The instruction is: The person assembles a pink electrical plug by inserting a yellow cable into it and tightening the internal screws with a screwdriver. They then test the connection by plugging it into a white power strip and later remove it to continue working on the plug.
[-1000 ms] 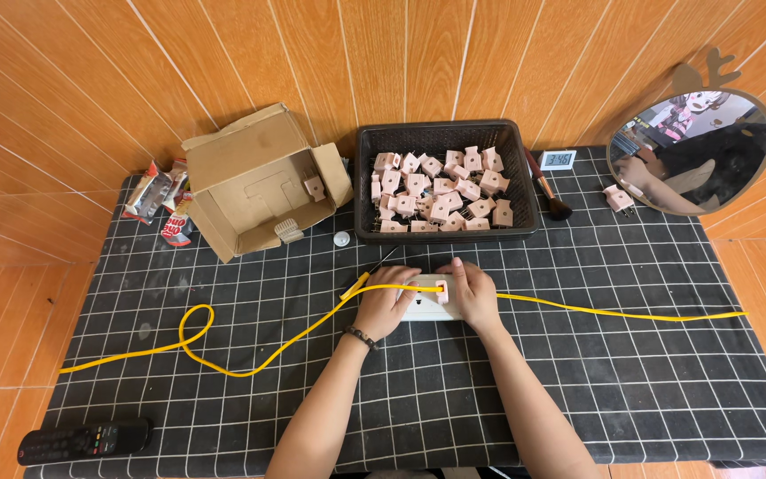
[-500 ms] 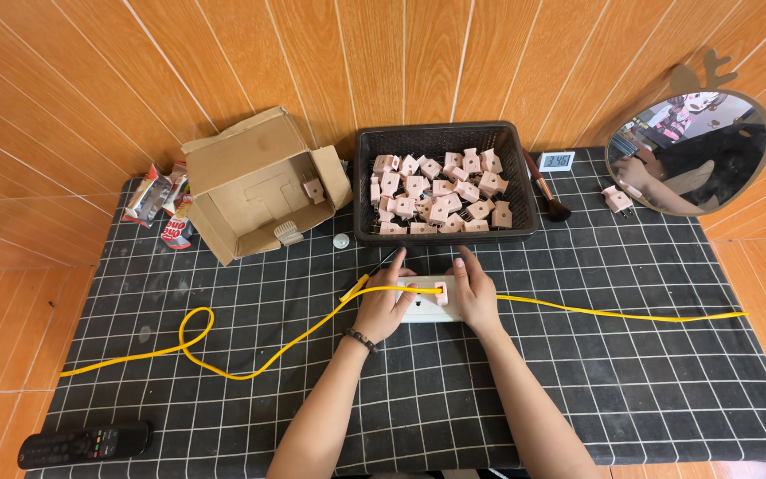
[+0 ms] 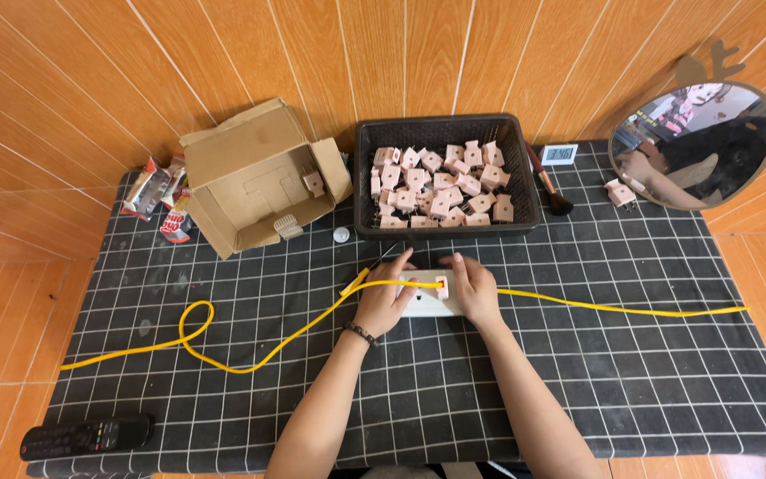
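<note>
Socket block [image 3: 425,300]: white, flat, rectangular; lying on the black grid-patterned cloth [image 3: 631,372] near the table's middle, just in front of the black basket; mostly covered by both hands, only a strip between them on show.
Pink plug [image 3: 441,287]: small, pale pink, sitting on the block's top face beside the right thumb.
Yellow cable [image 3: 223,350]: thin, bright yellow; crossing over the block, looping once at the left, running straight off to the right.
Left hand [image 3: 385,297]: palm down on the block's left end, fingers spread and laid flat, pressing rather than gripping; dark band at the wrist.
Right hand [image 3: 472,289]: curled over the block's right end, fingertips bent onto the plug; cannot tell how firmly pinched.
Black basket [image 3: 525,168]: low, mesh-walled, filled with many like pink plugs.
Cardboard box [image 3: 254,173]: open, tipped on its side, left of the basket, a pink plug inside.
Round mirror [image 3: 698,146]: far right corner, leaning at the wooden wall.
Remote control [image 3: 86,435]: black, at the near-left corner.
</note>
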